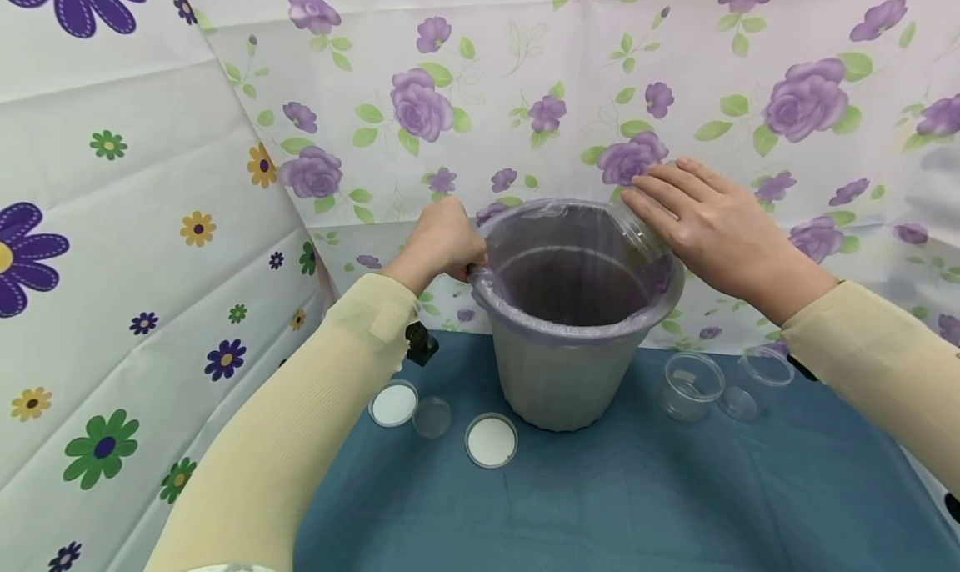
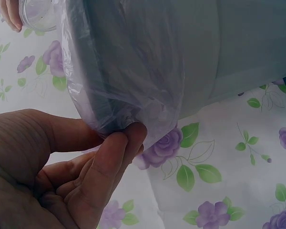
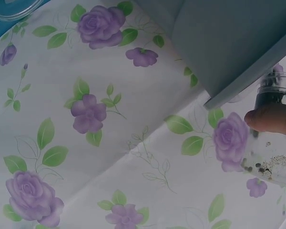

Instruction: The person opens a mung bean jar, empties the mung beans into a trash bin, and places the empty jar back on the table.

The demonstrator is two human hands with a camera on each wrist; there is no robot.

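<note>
A grey bin (image 1: 562, 380) with a thin plastic bag (image 2: 128, 71) lining it and folded over its rim stands against the back wall. At the bin's left rim my left hand (image 1: 448, 237) pinches the edge of the bag between thumb and fingers. My right hand (image 1: 712, 230) grips a clear plastic jar (image 1: 637, 232) at the bin's right rim, tilted with its mouth toward the inside. In the right wrist view, dark bits and pale grains cling inside this jar (image 3: 271, 167), and only the thumb shows clearly. The bottom of the bin is too dark to make out.
Right of the bin stand a clear jar (image 1: 693, 388) and another clear jar (image 1: 767, 367), with a clear disc (image 1: 738, 403) by them. In front and left lie two white-faced round lids (image 1: 491, 441) and a clear disc (image 1: 432, 418). Blue cloth (image 1: 600, 505) covers the table.
</note>
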